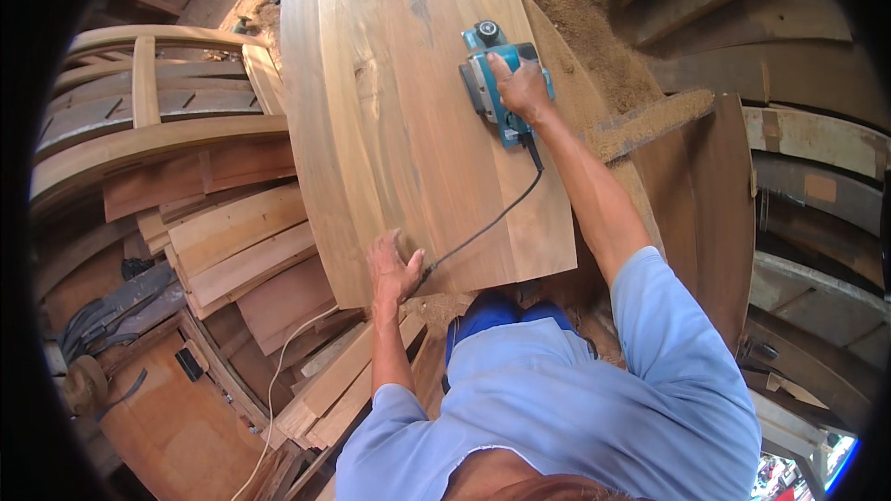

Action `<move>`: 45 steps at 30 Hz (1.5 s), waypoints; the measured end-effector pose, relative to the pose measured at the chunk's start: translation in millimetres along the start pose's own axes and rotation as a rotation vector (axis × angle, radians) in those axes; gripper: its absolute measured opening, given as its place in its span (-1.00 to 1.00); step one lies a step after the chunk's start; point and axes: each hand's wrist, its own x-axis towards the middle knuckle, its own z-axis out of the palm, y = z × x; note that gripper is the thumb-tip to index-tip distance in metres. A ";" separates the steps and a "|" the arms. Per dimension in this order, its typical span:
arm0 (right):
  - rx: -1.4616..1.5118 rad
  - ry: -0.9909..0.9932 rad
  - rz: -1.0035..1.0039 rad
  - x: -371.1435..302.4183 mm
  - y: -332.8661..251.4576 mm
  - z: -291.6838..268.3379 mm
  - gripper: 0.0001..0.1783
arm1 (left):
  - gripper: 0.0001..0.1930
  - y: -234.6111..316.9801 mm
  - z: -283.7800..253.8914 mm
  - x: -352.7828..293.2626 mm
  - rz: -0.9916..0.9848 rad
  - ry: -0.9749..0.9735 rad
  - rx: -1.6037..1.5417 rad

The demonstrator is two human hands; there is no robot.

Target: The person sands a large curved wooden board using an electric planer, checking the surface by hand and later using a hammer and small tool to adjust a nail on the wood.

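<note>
A wide wooden panel of joined boards stretches away in front of me, with dark grey patches toward its far end. On its right half sits a teal electric planer with a black knob at the front. My right hand is wrapped round the planer's top handle, the arm reaching far forward. A dark power cord runs from the planer back across the wood. My left hand lies on the panel near its close left corner, fingers apart, the thumb beside the cord.
Sawdust heaps beyond the panel's right edge. A wooden frame and stacked boards crowd the left. A pale extension cord trails down on the left. More planks lean along the right.
</note>
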 end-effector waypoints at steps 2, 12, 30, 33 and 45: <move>0.019 -0.037 0.040 1.9 -4.7 -0.1 -0.37 | -0.26 11.9 9.7 17.6 0.060 0.082 -0.009; 0.088 -0.087 0.106 17.6 -19.4 2.9 -0.29 | -0.11 89.1 59.1 161.1 0.191 0.168 0.150; 0.073 -0.068 0.079 57.5 -25.7 15.7 -0.34 | -0.10 108.5 65.9 180.9 0.102 0.092 0.279; 0.098 -0.090 0.097 64.2 -29.0 12.9 -0.28 | -0.09 104.5 61.2 206.6 0.180 0.139 0.199; 0.066 -0.083 0.128 91.4 -36.4 20.6 -0.31 | -0.11 122.8 50.4 255.6 0.132 0.184 0.278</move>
